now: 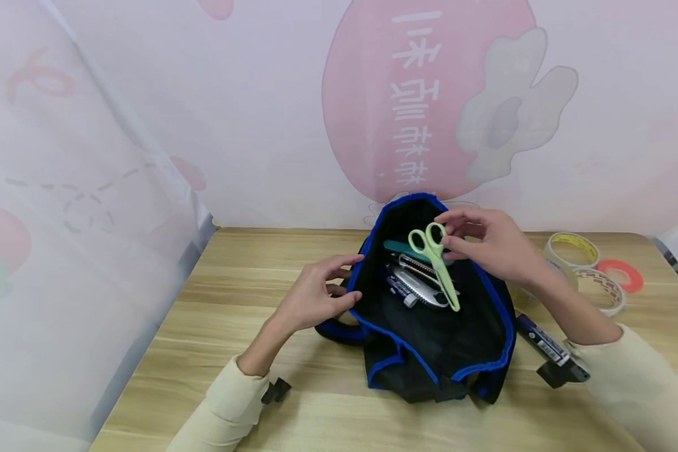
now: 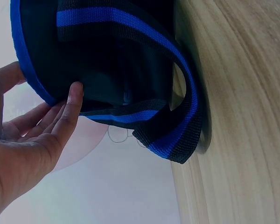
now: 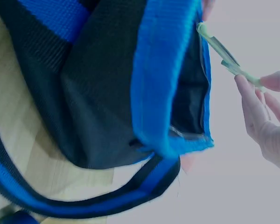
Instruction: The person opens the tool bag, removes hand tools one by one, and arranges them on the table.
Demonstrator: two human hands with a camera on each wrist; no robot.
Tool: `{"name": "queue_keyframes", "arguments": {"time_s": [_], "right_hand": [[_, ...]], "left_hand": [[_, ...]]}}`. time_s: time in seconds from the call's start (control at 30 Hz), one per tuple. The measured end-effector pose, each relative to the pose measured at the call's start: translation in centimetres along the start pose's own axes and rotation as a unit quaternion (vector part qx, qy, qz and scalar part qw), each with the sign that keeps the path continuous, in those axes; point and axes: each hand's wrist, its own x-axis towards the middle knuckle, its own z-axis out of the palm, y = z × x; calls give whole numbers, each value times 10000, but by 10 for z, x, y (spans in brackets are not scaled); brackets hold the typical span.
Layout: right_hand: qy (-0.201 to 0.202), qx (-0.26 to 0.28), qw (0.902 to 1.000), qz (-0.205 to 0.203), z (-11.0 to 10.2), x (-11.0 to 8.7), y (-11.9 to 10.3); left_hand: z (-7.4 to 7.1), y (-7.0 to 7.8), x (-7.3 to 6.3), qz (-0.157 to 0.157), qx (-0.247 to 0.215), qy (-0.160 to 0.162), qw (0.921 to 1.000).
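Note:
A black tool bag with blue trim [image 1: 486, 336] stands wide open on the table. My right hand [image 1: 488, 242] pinches a pale green pair of scissors [image 1: 444, 277] by one handle loop, blades pointing down over the bag's mouth. In the right wrist view the scissors [image 3: 219, 48] show side-on at the bag's rim. My left hand [image 1: 316, 292] holds the bag's left rim between thumb and fingers; in the left wrist view its fingers lie against the fabric. Inside the bag lie a silver utility knife [image 1: 424, 290], another cutter [image 1: 418, 267] and a teal item [image 1: 395, 245].
Right of the bag lie a tape roll with a yellow core [image 1: 587, 243], a red roll [image 1: 634, 277] and a white roll [image 1: 618, 306]. A dark blue labelled tube [image 1: 533, 331] lies nearer my right sleeve. A printed curtain [image 1: 271, 125] hangs behind the table.

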Motion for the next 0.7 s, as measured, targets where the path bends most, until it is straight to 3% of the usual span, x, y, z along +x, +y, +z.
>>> {"name": "queue_keyframes", "arguments": {"time_s": [0.13,0.23,0.57,0.7], "right_hand": [[155,444,9989,52,-15,-15,9],[350,529,9978,173,-25,-27,18],[395,743,9958,361,-52,-58,38],[502,365,9973,385,-62,-69,45]], "left_hand": [[1,0,1,9,48,-7,10000],[1,-1,1,40,53,-26,10000],[1,-1,0,7,35,-5,10000],[1,-1,-1,22,28,-9,10000]]}}
